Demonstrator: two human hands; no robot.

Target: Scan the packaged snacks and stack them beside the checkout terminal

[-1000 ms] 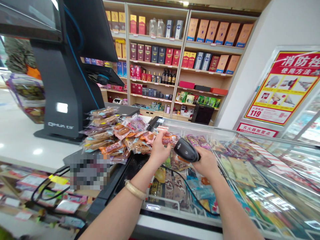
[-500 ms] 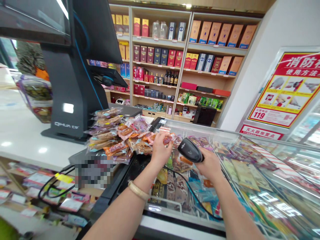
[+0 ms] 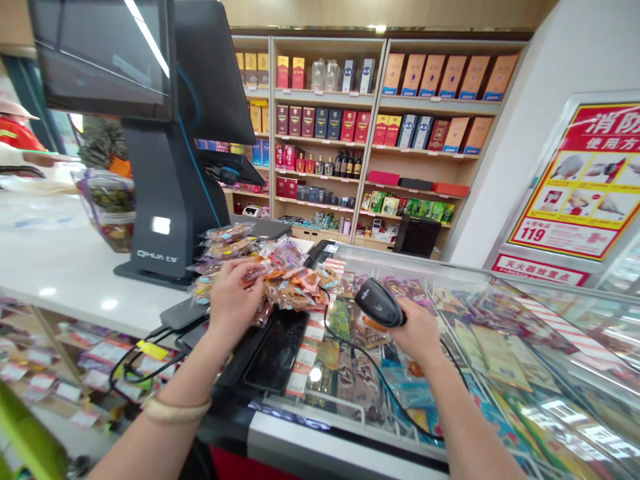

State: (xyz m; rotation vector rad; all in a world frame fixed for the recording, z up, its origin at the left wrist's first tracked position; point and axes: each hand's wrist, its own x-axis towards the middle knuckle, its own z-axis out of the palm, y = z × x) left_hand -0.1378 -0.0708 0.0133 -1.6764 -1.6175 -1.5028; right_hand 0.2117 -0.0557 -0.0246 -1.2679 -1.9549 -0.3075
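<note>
My right hand (image 3: 415, 330) is wrapped around a black handheld barcode scanner (image 3: 381, 303), whose head points left above the glass-topped case. A black cable (image 3: 373, 367) loops below it. Over the left part of a pile of clear-wrapped snack packets (image 3: 295, 290), my left hand (image 3: 235, 293) has its fingers curled on a small reddish-orange snack packet (image 3: 253, 273), partly hidden by the fingers. The pile holds brown, flat packets and orange ones, and it rests at the counter's edge beside the register. On the glass in front of the pile lies a black phone (image 3: 277, 353).
A dark point-of-sale terminal (image 3: 173, 193) stands on the white counter (image 3: 65, 267) at left, beside a bagged jar-like package (image 3: 113, 207). The glass-topped case (image 3: 480, 313) with packaged goods stretches right. Boxed bottles fill the back shelves (image 3: 325, 100). A person in red (image 3: 20, 133) is at far left.
My left hand has moved left, from near the scanner's head to the snack pile. The scanner stays about where it was in my right hand. The view has turned slightly left.
</note>
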